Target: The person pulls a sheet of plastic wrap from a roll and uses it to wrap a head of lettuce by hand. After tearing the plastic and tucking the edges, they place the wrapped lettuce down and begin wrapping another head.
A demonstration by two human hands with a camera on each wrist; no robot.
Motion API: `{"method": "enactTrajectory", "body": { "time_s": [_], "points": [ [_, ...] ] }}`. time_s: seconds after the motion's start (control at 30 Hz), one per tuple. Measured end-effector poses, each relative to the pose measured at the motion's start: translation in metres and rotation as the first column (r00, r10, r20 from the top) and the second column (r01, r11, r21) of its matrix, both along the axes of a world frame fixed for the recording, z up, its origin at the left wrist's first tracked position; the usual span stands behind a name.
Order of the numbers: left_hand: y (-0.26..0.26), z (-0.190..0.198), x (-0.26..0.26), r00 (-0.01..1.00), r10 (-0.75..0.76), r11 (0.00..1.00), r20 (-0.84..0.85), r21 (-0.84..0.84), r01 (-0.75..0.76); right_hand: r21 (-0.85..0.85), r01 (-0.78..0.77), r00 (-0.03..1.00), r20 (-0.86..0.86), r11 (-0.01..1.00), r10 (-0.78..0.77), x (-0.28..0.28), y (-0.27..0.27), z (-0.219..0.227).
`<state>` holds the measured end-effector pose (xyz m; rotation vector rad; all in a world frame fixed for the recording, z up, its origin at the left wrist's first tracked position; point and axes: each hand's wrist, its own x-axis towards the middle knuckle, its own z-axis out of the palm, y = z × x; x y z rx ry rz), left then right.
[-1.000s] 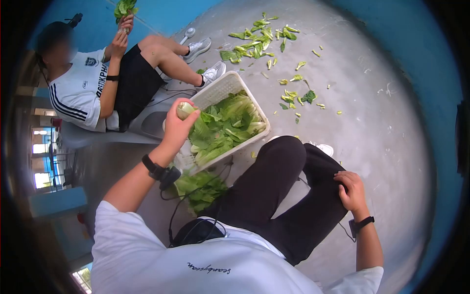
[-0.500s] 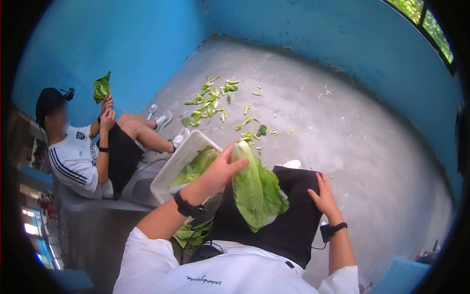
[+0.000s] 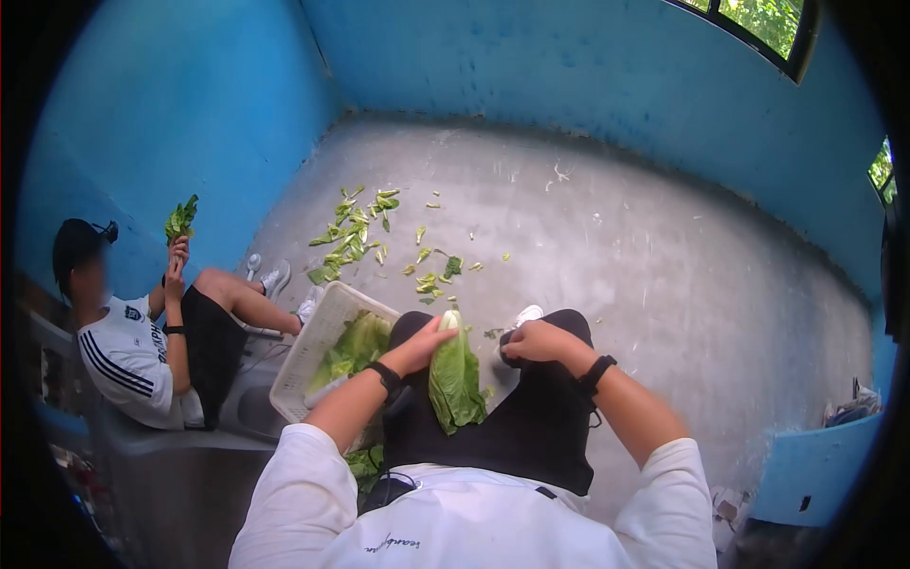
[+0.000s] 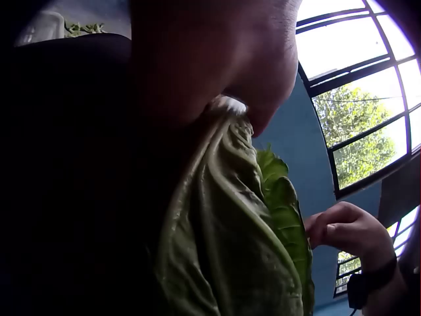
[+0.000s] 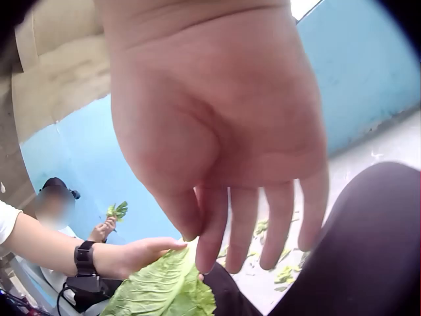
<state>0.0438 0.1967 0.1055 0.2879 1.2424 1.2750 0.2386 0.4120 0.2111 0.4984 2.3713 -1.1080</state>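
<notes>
In the head view my left hand (image 3: 419, 351) grips a head of green leafy lettuce (image 3: 457, 381) by its pale stem end, leaves hanging down over the dark trousers. The left wrist view has the ribbed leaves (image 4: 230, 224) below the left hand (image 4: 217, 66). My right hand (image 3: 542, 343) is a little to the right of the stem, above the other knee. Seen in the right wrist view, the right hand (image 5: 223, 145) has its fingers extended and holds nothing; its fingertips overlap the stem end in that picture, and contact cannot be told.
A white plastic basket (image 3: 292, 365) with leafy greens stands left of my legs. Trimmed leaves (image 3: 346, 237) lie scattered on the grey floor (image 3: 616, 228). On the left sits another person (image 3: 128, 356) holding a leafy vegetable (image 3: 180, 218). A blue box-like structure (image 3: 820, 465) is at right.
The left hand has brought the lettuce from over the basket to above the lap. My right hand has left the thigh and come inward toward the lettuce. The head view has tilted up.
</notes>
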Motion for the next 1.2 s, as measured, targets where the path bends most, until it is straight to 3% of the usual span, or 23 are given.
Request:
{"method": "enactTrajectory", "body": {
  "time_s": [0.13, 0.23, 0.27, 0.4, 0.53, 0.63, 0.8, 0.9, 1.2],
  "points": [
    [-0.014, 0.007, 0.013, 0.998, -0.05, 0.997, -0.03, 0.048, 0.052, -0.179, 0.167, 0.97, -0.146, 0.97, -0.194, -0.028, -0.017, -0.069],
    [-0.014, 0.001, 0.024, 0.966, -0.039, 0.998, -0.255, 0.046, 0.053, -0.601, 0.29, 0.921, -0.038, 0.745, -0.388, -0.034, -0.033, -0.077],
    [-0.014, -0.001, 0.026, 0.974, -0.051, 0.997, -0.223, 0.043, 0.062, -0.622, 0.306, 0.917, -0.011, 0.72, -0.399, -0.036, -0.035, -0.091],
    [-0.001, 0.005, 0.03, 0.968, -0.154, 0.983, -0.196, 0.071, 0.17, -0.597, 0.337, 0.881, -0.073, 0.729, -0.467, -0.042, -0.029, -0.107],
    [0.008, -0.003, 0.031, 0.964, -0.194, 0.977, -0.184, 0.05, 0.206, -0.609, 0.4, 0.887, 0.07, 0.685, -0.456, -0.044, -0.015, -0.098],
    [0.008, -0.009, 0.026, 0.968, -0.194, 0.976, -0.157, 0.073, 0.207, -0.677, 0.435, 0.869, 0.144, 0.594, -0.473, -0.045, -0.013, -0.102],
    [0.008, -0.009, 0.015, 0.953, -0.24, 0.963, -0.184, 0.078, 0.258, -0.692, 0.338, 0.916, 0.085, 0.638, -0.393, -0.042, -0.004, -0.097],
    [0.009, 0.005, 0.015, 0.966, -0.224, 0.969, -0.126, 0.081, 0.235, -0.657, 0.314, 0.929, 0.065, 0.685, -0.364, -0.042, 0.002, -0.096],
    [0.006, 0.017, 0.011, 0.979, -0.168, 0.979, -0.115, 0.095, 0.179, -0.727, 0.316, 0.906, 0.04, 0.61, -0.421, -0.052, -0.01, -0.087]
  ]
}}
